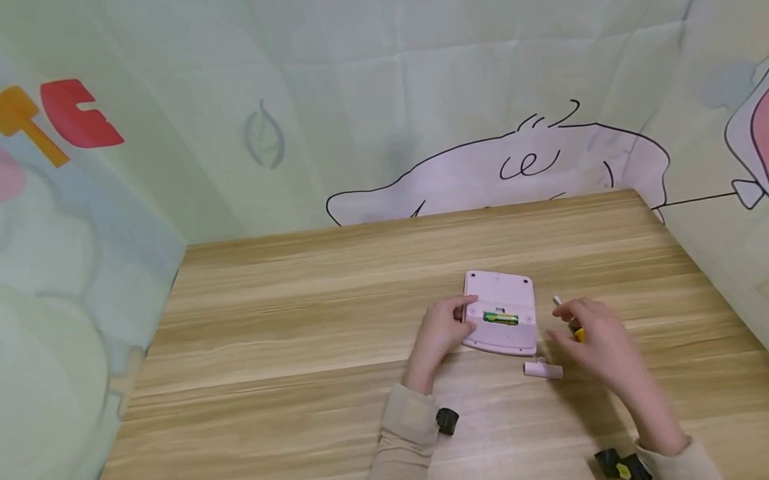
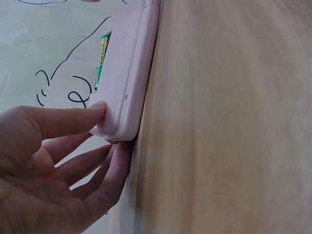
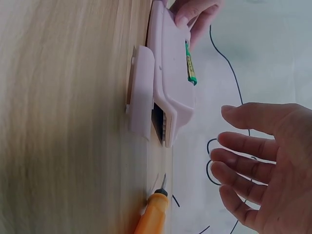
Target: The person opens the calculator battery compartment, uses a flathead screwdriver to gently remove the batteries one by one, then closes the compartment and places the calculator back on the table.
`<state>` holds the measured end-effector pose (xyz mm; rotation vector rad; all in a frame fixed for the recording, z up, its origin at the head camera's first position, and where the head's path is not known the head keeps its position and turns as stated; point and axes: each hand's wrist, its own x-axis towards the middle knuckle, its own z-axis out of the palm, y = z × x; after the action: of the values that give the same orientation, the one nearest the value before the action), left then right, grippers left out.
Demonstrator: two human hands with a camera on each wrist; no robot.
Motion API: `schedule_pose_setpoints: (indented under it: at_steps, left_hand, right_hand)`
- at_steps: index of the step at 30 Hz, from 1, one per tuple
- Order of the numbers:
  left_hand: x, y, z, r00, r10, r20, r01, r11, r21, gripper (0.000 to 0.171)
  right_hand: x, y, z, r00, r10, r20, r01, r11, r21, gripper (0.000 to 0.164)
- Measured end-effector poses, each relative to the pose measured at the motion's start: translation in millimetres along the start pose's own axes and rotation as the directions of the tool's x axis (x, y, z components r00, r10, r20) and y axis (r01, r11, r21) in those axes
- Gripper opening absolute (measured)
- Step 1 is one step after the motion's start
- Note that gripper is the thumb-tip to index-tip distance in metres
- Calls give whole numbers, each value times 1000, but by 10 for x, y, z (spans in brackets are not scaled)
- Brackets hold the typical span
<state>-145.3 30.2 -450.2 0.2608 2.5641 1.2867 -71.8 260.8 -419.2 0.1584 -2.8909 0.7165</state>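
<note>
A pink calculator [image 1: 498, 292] lies face down on the table, with a green and gold battery [image 1: 501, 319] showing in the slot in its back. My left hand [image 1: 440, 327] grips its left edge, thumb on the back and fingertips at the underside, as the left wrist view shows. Apart from it on the right, my right hand [image 1: 598, 342] hovers with loosely bent fingers and an empty palm. A screwdriver with an orange handle [image 3: 153, 214] lies below that hand, partly hidden by it in the head view. The pink battery cover [image 1: 543, 370] rests near the calculator's lower right corner.
The wood-grain table [image 1: 288, 387] reaches back to a printed cloth backdrop [image 1: 378, 90], which also hangs along the left and right sides. Black straps with small devices sit at both wrists, the left device [image 1: 447, 421] close over the tabletop.
</note>
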Motion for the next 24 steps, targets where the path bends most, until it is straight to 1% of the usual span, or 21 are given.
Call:
schedule_pose_setpoints:
  at_steps: [5, 8, 14, 24]
  left_hand:
    - [-6, -2, -5, 1000, 6, 1, -6, 1000, -7, 45]
    - [-4, -2, -7, 1000, 10, 0, -10, 1000, -10, 45]
    - [-4, -2, -3, 1000, 3, 3, -3, 1000, -25, 46]
    - [1, -10, -3, 1000, 8, -3, -8, 1000, -12, 46]
  right_hand:
    - [24, -35, 21, 999, -15, 43, 15, 1000, -4, 28]
    - [40, -51, 56, 998, -37, 53, 38, 999, -11, 27]
    - [63, -84, 134, 995, -90, 37, 91, 996, -17, 27]
    - [84, -122, 193, 993, -117, 20, 117, 993, -30, 26]
